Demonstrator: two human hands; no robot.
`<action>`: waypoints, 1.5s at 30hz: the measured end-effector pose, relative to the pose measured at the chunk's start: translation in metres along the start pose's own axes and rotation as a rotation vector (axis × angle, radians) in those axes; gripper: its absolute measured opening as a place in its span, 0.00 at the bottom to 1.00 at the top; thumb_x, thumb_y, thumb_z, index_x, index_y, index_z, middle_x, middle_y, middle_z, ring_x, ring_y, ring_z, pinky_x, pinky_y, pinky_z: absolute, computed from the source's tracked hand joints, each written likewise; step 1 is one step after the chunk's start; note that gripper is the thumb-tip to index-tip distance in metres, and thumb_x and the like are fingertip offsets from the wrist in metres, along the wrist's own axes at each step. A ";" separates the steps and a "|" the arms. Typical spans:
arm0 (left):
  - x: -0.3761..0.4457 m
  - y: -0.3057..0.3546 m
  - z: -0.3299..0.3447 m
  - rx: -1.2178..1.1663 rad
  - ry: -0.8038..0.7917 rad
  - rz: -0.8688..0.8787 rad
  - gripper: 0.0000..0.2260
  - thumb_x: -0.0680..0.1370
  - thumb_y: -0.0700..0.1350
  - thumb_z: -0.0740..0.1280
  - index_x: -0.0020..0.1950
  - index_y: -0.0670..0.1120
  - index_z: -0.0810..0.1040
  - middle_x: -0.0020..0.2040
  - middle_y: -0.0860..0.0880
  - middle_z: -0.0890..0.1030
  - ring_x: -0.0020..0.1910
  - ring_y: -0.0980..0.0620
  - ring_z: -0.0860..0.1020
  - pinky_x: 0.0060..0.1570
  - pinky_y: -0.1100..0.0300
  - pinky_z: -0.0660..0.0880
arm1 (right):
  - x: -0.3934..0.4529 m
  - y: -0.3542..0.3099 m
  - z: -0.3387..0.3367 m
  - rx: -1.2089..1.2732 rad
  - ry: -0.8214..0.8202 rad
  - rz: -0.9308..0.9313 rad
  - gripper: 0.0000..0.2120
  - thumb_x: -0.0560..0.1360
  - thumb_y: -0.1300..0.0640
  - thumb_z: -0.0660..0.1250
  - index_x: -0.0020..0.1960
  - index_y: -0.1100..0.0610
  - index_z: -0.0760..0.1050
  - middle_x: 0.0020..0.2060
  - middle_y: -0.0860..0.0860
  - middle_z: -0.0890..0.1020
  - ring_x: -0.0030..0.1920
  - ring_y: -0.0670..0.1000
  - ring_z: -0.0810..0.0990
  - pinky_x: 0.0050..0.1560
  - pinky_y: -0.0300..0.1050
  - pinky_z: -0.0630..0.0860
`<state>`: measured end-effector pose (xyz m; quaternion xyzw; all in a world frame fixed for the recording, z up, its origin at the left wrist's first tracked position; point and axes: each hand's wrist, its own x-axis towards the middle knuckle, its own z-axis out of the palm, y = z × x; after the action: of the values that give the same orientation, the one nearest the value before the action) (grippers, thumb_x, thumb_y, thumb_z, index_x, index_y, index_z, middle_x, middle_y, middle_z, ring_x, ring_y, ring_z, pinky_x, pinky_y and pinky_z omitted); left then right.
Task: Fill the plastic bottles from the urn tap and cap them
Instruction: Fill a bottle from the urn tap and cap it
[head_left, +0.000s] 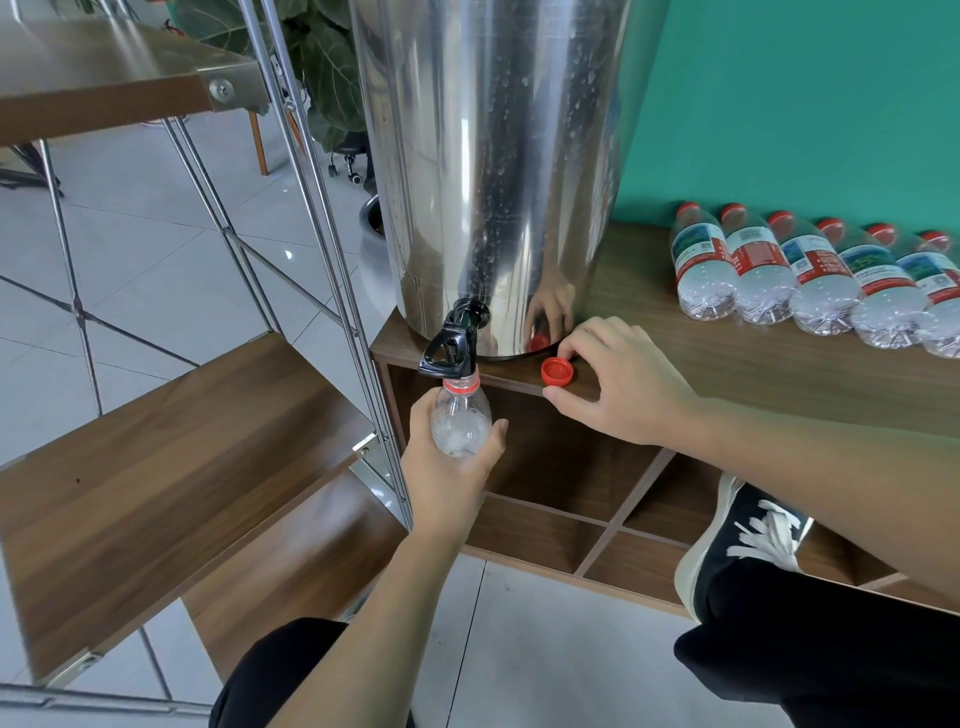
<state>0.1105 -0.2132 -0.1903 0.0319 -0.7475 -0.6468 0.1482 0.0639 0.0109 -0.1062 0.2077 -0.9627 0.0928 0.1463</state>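
My left hand (452, 467) grips a clear plastic bottle (460, 421) upright, its open red-ringed neck right under the black tap (452, 345) of the steel urn (498, 171). I cannot tell whether water is running. A red cap (557, 372) lies open side up on the wooden cabinet top (727, 364), just in front of the urn. My right hand (618, 384) curls around this cap, index fingertip on its rim and thumb at the cabinet's front edge just below it.
Several capped bottles (810, 275) with red and white labels lie side by side at the back right against the green wall. A metal-framed rack with wooden shelves (171, 467) stands close on the left. My shoe (743, 540) is beside the cabinet's open compartments.
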 end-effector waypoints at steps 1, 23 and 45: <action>0.000 0.000 0.000 0.001 0.003 0.000 0.30 0.71 0.50 0.81 0.68 0.61 0.71 0.58 0.70 0.76 0.60 0.68 0.75 0.56 0.69 0.71 | 0.000 0.000 0.000 -0.002 0.001 -0.006 0.23 0.75 0.33 0.60 0.56 0.50 0.76 0.54 0.45 0.76 0.56 0.49 0.73 0.59 0.50 0.72; 0.000 0.000 0.001 0.012 -0.002 -0.005 0.31 0.71 0.51 0.81 0.69 0.60 0.70 0.57 0.72 0.75 0.59 0.71 0.73 0.55 0.72 0.70 | 0.000 0.000 -0.002 0.036 -0.025 0.022 0.25 0.74 0.31 0.60 0.57 0.49 0.75 0.54 0.44 0.75 0.56 0.48 0.72 0.60 0.51 0.71; 0.000 0.003 -0.001 -0.021 0.014 0.017 0.29 0.71 0.50 0.81 0.68 0.59 0.72 0.57 0.69 0.77 0.58 0.66 0.76 0.53 0.74 0.72 | 0.001 -0.002 -0.002 -0.005 -0.027 0.023 0.21 0.76 0.34 0.64 0.57 0.49 0.75 0.55 0.45 0.75 0.57 0.49 0.72 0.61 0.50 0.71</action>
<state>0.1110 -0.2136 -0.1875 0.0284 -0.7398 -0.6530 0.1595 0.0642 0.0089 -0.1035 0.1973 -0.9672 0.0895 0.1329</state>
